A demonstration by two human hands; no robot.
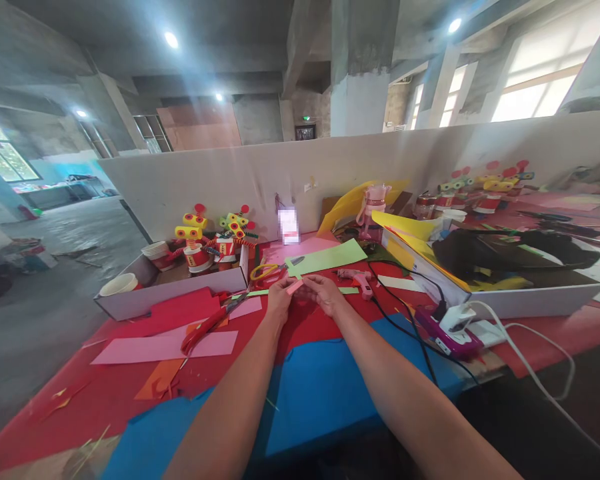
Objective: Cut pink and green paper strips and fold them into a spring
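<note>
Between my two hands, low over the red table cover, is a small pink paper strip. My left hand pinches its left side, and my right hand has its fingers closed at the other end. Just beyond them lies a light green paper sheet. Yellow-handled scissors rest left of that sheet, their blades touching its edge. A pink glue gun lies right of my right hand. Red-handled scissors and a long pink paper strip are to the left.
An open box at left holds paper-cup figures and stacked cups. At right stands a box with a black item inside. A purple power strip with trailing cords sits in front of it. A partition closes the table's back.
</note>
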